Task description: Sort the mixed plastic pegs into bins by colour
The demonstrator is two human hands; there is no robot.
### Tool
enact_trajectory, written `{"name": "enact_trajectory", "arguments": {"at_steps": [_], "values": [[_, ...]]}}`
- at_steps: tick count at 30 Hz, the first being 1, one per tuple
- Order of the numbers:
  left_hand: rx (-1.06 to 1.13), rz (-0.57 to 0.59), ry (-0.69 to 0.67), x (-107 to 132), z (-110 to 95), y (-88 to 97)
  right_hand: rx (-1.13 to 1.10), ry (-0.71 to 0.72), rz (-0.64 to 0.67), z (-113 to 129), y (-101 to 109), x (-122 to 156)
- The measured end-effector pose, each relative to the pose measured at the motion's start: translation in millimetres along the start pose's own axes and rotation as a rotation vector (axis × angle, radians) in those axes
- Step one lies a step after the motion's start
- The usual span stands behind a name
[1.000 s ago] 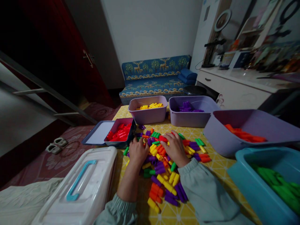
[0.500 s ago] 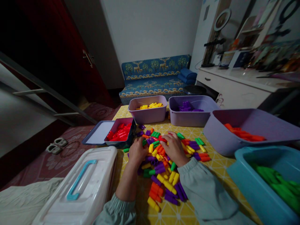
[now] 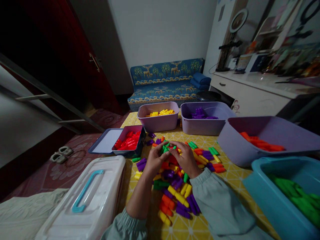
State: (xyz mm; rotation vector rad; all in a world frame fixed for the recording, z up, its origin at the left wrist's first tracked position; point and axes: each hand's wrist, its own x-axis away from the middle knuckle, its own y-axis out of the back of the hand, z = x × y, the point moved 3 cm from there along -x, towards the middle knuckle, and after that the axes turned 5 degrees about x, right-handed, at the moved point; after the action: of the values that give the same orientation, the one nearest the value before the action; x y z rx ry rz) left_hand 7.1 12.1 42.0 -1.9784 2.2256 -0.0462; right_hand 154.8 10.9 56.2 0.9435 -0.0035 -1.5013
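Note:
Above a mixed pile of bullet-shaped plastic building pieces (image 3: 176, 196), my two hands are close together. Several green building pieces (image 3: 166, 147) are gathered between them. My left hand (image 3: 155, 157) is closed, its fingers and thumb curled round the green pieces from the left. From the right, my right hand (image 3: 185, 157) is closed with its fingertips on the same green cluster, and a bit of red shows beside them. Yellow, purple, orange and green pieces lie loose or joined in pairs under and around both hands. My palms hide part of the pile.
Sorted pieces fill a yellow-holding bin (image 3: 158, 124), a purple-holding bin (image 3: 202, 127), an orange-holding bin (image 3: 232, 146) and a blue tub (image 3: 265, 186) with green ones. A dark box (image 3: 128, 153) of red pieces stands left. A lidded white case (image 3: 100, 196) lies nearby.
My left hand has moved right and slightly up, meeting my right hand. Green pieces are now gathered between them, and purple and yellow pieces show where my left hand was.

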Motion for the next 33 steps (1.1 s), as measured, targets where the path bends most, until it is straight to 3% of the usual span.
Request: {"name": "enact_trajectory", "arguments": {"at_steps": [5,11,18,25,33], "values": [[0.071,0.033,0.002,2,7,-3.0,-0.017,-0.011,0.036,-3,-4,1],[0.127,-0.023,0.050,1,11,-0.2,0.019,-0.056,0.075,-8,-7,1],[0.139,-0.154,0.075,0,18,6.9,0.004,-0.025,0.013,-4,-4,1],[0.083,-0.208,0.012,-1,17,9.8,-0.062,-0.007,-0.074,3,2,0],[-0.027,-0.126,-0.032,1,11,6.2,-0.125,-0.101,0.020,3,1,-2]]}}
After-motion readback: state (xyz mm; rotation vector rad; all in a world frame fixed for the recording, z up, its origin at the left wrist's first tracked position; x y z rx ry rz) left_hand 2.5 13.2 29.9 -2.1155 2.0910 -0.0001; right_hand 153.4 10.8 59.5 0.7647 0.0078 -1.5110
